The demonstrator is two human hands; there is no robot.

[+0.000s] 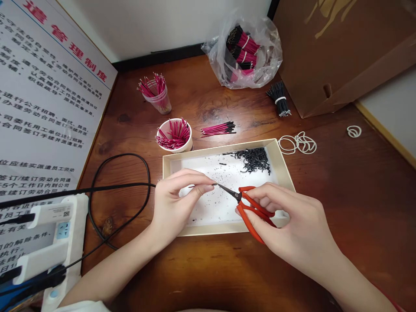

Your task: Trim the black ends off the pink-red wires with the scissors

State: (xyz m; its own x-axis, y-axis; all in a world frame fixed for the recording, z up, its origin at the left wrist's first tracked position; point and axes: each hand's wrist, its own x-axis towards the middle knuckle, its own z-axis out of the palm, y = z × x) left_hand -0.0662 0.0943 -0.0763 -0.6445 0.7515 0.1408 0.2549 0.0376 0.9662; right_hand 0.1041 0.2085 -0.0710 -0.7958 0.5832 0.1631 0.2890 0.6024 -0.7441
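Note:
Above a shallow cardboard box (286, 167), my left hand (177, 195) pinches a thin dark piece of wire (192, 186) between thumb and forefinger. My right hand (289, 212) is closed around the orange handles of a pair of scissors (250, 216). The dark blades point left, and their tips meet the wire's end at my left fingertips. Inside the box, black offcuts (255, 161) are heaped in the far right corner, and tiny dark bits are scattered over the white bottom.
Behind the box stand a paper cup (175, 145) and a plastic cup (162, 104) of pink wires. Pink-and-black wires (218, 128) lie nearby. Farther back are a bag of bundles (221, 73) and a black bundle (278, 99). Rubber bands (305, 143) lie right; a power strip (71, 242) left.

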